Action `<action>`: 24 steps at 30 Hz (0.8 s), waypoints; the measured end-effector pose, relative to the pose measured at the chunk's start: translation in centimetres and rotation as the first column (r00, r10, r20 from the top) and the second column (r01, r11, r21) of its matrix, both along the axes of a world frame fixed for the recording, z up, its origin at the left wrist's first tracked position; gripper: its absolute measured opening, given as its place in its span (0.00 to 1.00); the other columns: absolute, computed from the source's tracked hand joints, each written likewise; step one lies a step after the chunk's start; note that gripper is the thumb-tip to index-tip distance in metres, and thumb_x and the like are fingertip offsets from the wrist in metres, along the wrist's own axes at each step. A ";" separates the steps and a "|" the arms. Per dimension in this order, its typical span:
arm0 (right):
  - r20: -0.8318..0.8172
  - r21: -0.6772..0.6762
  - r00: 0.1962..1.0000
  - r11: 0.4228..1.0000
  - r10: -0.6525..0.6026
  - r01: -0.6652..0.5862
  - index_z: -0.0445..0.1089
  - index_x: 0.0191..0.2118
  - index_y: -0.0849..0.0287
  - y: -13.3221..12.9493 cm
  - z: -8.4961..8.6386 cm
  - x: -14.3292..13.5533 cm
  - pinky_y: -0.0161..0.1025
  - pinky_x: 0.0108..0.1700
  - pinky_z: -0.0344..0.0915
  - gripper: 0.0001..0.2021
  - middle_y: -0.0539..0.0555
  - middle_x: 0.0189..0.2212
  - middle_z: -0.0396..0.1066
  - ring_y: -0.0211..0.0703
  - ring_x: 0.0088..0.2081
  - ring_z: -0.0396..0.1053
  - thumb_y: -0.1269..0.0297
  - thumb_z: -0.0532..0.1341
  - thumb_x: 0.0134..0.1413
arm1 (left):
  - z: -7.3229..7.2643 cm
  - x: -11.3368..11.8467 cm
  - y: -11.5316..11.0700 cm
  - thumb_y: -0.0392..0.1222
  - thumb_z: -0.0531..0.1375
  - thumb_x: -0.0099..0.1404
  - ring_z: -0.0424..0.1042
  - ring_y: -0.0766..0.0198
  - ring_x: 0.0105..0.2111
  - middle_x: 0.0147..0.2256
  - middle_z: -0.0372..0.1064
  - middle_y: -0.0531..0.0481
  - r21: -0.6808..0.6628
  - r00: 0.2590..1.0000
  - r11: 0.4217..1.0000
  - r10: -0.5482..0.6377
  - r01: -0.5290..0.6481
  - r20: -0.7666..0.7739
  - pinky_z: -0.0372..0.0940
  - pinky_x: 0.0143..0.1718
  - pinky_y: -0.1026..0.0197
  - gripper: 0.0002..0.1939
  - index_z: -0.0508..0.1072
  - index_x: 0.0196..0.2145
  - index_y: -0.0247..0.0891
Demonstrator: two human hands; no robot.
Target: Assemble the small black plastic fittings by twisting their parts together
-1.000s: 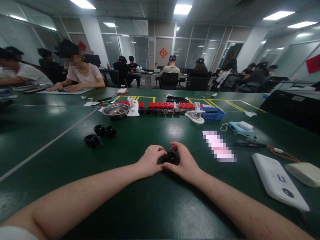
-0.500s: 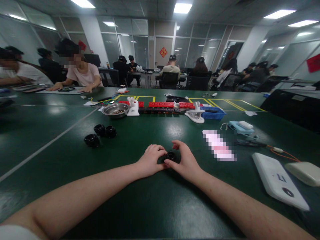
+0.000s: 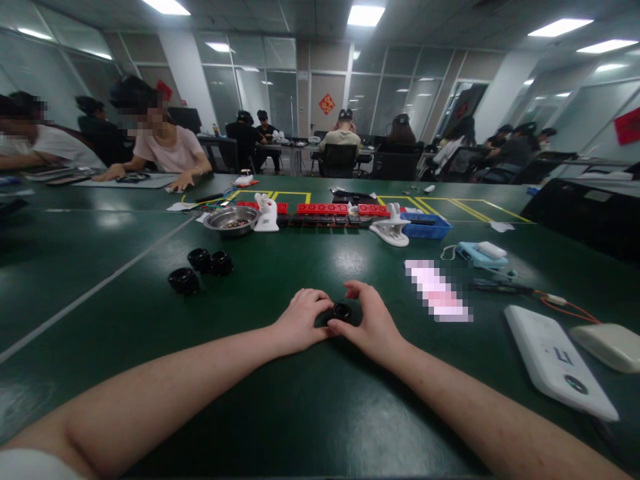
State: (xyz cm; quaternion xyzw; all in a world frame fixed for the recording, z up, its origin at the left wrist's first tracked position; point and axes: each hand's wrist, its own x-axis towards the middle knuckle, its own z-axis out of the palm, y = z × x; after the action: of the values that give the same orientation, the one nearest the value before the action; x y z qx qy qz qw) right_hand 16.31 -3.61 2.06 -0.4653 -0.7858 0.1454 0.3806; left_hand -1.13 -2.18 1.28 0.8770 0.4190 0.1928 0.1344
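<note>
A small round black part [image 3: 343, 311] sits on the green table [image 3: 280, 413] between my two hands. My left hand [image 3: 303, 320] is at its left side, with fingers curved round that edge and touching it. From the right, my right hand [image 3: 370, 320] has its thumb at the near side of the part, while its index finger is raised and apart from it. To the left stand three more black parts, one nearer [image 3: 184, 281] and two close together behind it [image 3: 199, 260] [image 3: 221, 263].
A metal bowl [image 3: 233, 221], white clamps [image 3: 391, 228], red blocks [image 3: 323, 209] and a blue tray [image 3: 427, 227] stand ahead. On the right lie a phone [image 3: 437, 291], a white device [image 3: 560, 360] and cables. A person in pink [image 3: 167, 150] sits at the far left.
My hands and the black part have hardly moved. Across the table, the hand of the person in pink has shifted slightly.
</note>
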 end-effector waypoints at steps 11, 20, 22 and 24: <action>0.024 -0.033 0.996 0.996 0.087 -0.086 0.52 0.51 0.59 -0.4 0.5 0.0 0.53 0.49 0.57 0.30 0.60 0.45 0.61 0.52 0.47 0.60 0.65 0.61 0.40 | 0.0 0.0 0.1 0.47 0.60 0.54 0.59 0.55 0.44 0.42 0.62 0.47 -0.003 1.000 1.000 -0.003 0.003 -0.007 0.55 0.47 0.51 0.16 0.68 0.39 0.39; 0.020 -0.080 0.979 0.976 0.204 -0.202 0.48 0.54 0.58 -0.2 0.2 0.2 0.50 0.51 0.56 0.31 0.57 0.45 0.63 0.48 0.48 0.61 0.74 0.56 0.40 | -0.2 0.0 0.0 0.50 0.59 0.54 0.59 0.55 0.44 0.42 0.62 0.46 0.005 1.000 1.000 0.001 -0.001 0.001 0.55 0.48 0.51 0.18 0.68 0.40 0.38; 0.022 -0.062 0.980 0.978 0.199 -0.197 0.47 0.55 0.58 -0.3 0.3 0.1 0.52 0.52 0.54 0.33 0.59 0.49 0.59 0.50 0.51 0.58 0.71 0.58 0.40 | -0.2 -0.1 0.1 0.49 0.60 0.54 0.58 0.55 0.44 0.42 0.62 0.47 0.002 1.000 1.000 0.000 0.000 0.001 0.55 0.48 0.50 0.17 0.68 0.39 0.38; 0.019 -0.052 0.991 0.990 0.130 -0.128 0.49 0.54 0.59 -0.3 0.3 0.0 0.52 0.50 0.55 0.32 0.60 0.48 0.60 0.52 0.49 0.59 0.66 0.62 0.40 | -0.1 -0.1 0.1 0.47 0.60 0.54 0.59 0.55 0.44 0.42 0.62 0.47 -0.008 1.000 1.000 -0.004 0.004 0.001 0.55 0.48 0.50 0.16 0.68 0.39 0.39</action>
State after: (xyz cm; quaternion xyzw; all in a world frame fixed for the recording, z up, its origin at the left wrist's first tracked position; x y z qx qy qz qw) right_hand 16.34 -3.88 2.34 -0.4247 -0.8146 0.1843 0.3495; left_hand -1.20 -2.09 1.19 0.8773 0.4179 0.1912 0.1384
